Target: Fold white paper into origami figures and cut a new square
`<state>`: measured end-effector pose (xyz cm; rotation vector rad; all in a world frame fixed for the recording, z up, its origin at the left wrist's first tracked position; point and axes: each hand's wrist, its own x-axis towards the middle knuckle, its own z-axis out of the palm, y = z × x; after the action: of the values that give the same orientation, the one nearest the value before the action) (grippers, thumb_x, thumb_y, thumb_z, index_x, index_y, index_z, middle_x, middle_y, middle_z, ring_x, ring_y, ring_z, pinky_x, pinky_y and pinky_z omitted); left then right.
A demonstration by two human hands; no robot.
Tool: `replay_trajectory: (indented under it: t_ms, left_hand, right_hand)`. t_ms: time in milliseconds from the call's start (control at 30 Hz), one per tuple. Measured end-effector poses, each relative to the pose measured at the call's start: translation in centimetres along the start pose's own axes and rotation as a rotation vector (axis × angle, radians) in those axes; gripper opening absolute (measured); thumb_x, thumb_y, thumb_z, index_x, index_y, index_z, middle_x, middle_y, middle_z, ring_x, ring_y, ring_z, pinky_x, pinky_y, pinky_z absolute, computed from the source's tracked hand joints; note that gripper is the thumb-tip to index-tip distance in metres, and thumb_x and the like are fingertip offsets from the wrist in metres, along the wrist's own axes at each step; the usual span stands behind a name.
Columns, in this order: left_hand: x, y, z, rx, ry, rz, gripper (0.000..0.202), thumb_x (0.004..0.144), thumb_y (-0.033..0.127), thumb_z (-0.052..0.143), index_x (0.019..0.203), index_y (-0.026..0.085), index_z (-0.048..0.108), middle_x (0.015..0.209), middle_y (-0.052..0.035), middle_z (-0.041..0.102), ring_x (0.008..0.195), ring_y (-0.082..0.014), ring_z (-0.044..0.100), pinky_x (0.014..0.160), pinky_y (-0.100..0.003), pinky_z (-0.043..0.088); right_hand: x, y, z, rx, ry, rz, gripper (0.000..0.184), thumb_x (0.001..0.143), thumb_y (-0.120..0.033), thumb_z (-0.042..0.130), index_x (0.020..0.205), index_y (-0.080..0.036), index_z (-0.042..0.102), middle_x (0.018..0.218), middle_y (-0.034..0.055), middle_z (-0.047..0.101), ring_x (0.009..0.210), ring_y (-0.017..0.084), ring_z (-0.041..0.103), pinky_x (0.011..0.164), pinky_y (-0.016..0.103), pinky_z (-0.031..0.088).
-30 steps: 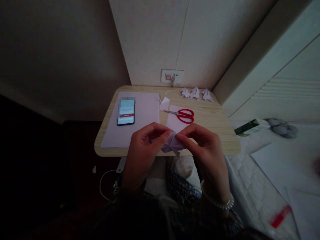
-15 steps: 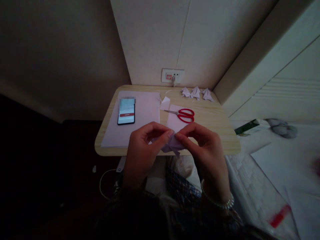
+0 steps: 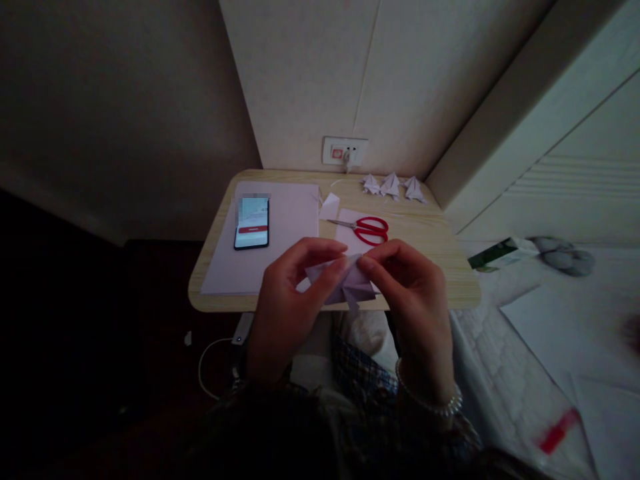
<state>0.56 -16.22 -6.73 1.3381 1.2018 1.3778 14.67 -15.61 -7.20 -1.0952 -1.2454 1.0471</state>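
A partly folded piece of white paper (image 3: 357, 283) is held up between both hands, over the front edge of the small table. My left hand (image 3: 295, 287) grips its left side, thumb laid across the paper. With thumb and index finger, my right hand (image 3: 413, 280) pinches the paper's upper tip. A narrow pointed flap hangs from its lower side. Just beyond the hands lie red-handled scissors (image 3: 371, 231), resting on a white sheet (image 3: 347, 235). Three folded paper figures (image 3: 391, 186) stand in a row at the table's back right.
On the wooden table (image 3: 430, 233), a phone (image 3: 252, 223) with its screen lit rests on a stack of white paper (image 3: 295, 227). A small paper piece (image 3: 330, 206) lies beside it. A wall socket (image 3: 345, 151) holds a plug. Right of the table is a pale quilted surface (image 3: 493, 347).
My left index finger has lifted off the paper's top, and my right hand has shifted slightly right. More of the folded paper shows between the hands.
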Motion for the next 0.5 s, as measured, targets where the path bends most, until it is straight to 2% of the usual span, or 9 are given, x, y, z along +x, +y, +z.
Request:
replay_trajectory:
  t_ms: [100, 200, 300, 433, 500]
  left_hand:
    - [0.1, -0.3, -0.2, -0.042, -0.056, -0.020, 0.019, 0.078, 0.025, 0.071, 0.096, 0.022, 0.067, 0.100, -0.0019, 0.073, 0.093, -0.0169, 0.068, 0.077, -0.025, 0.054]
    - [0.2, -0.6, -0.3, -0.079, -0.117, -0.072, 0.022, 0.075, 0.021, 0.073, 0.096, 0.021, 0.065, 0.097, -0.0017, 0.072, 0.089, -0.0180, 0.069, 0.078, -0.027, 0.055]
    - [0.2, -0.8, -0.2, -0.099, -0.078, -0.104, 0.018, 0.074, 0.016, 0.072, 0.089, 0.020, 0.064, 0.087, 0.0001, 0.072, 0.084, -0.0177, 0.070, 0.076, -0.026, 0.055]
    - [0.2, -1.1, -0.3, -0.096, 0.001, -0.069, 0.020, 0.073, 0.013, 0.072, 0.090, 0.022, 0.064, 0.086, 0.0014, 0.072, 0.083, -0.0164, 0.070, 0.074, -0.025, 0.056]
    - [0.2, -1.3, -0.3, -0.105, 0.024, -0.055, 0.024, 0.073, 0.012, 0.072, 0.093, 0.023, 0.064, 0.089, 0.0014, 0.072, 0.085, -0.0157, 0.070, 0.075, -0.024, 0.056]
  right_hand:
    - [0.0, 0.0, -0.1, 0.037, 0.079, 0.003, 0.010, 0.080, -0.020, 0.069, 0.072, -0.021, 0.064, 0.066, -0.0045, 0.060, 0.061, 0.010, 0.053, 0.056, 0.023, 0.040]
    - [0.0, 0.1, -0.2, 0.043, 0.113, -0.016, 0.009, 0.081, -0.020, 0.068, 0.073, -0.021, 0.064, 0.069, -0.0039, 0.060, 0.064, 0.011, 0.053, 0.058, 0.023, 0.041]
    - [0.0, 0.2, -0.3, 0.015, 0.102, -0.036, 0.011, 0.086, -0.024, 0.063, 0.075, -0.021, 0.065, 0.071, -0.0032, 0.059, 0.067, 0.011, 0.053, 0.061, 0.023, 0.042]
    - [0.0, 0.4, -0.4, -0.031, 0.041, -0.039, 0.021, 0.093, -0.035, 0.054, 0.083, -0.021, 0.068, 0.076, -0.0009, 0.063, 0.074, 0.012, 0.056, 0.069, 0.025, 0.044]
    - [0.1, 0.4, -0.5, -0.006, -0.007, -0.025, 0.015, 0.090, -0.034, 0.058, 0.088, -0.022, 0.067, 0.079, -0.0013, 0.065, 0.075, 0.012, 0.058, 0.068, 0.025, 0.046]
